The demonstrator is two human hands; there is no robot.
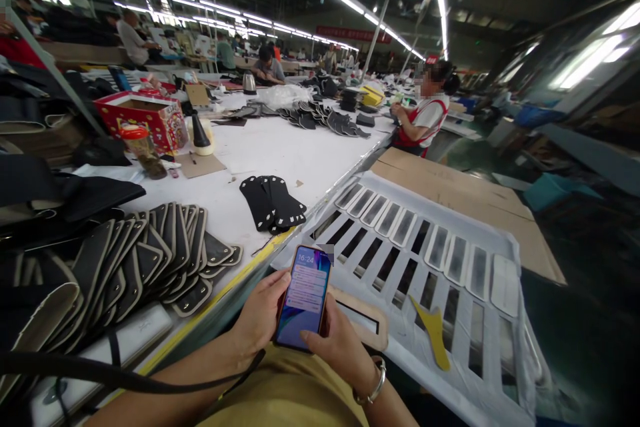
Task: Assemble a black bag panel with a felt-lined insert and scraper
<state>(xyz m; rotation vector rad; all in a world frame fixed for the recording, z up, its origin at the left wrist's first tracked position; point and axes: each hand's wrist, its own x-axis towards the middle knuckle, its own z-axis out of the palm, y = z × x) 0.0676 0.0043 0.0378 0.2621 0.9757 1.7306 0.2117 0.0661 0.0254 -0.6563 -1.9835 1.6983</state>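
Observation:
A phone [305, 297] with a lit screen showing notifications is held upright in front of me. My left hand [257, 317] wraps around its left edge, thumb near the top corner. My right hand [340, 347], with a silver bangle on the wrist, supports the phone's lower right side, thumb lying along the bottom edge. Both hands hover over my lap, just in front of a white slatted plastic rack [470, 347].
A yellow flat tool [434, 332] lies on the rack. A long white worktable [280, 147] holds black leather pieces [274, 203], a fanned stack of trimmed pieces [145, 260] and a red box [143, 117]. A person in a red apron [425, 117] sits further along.

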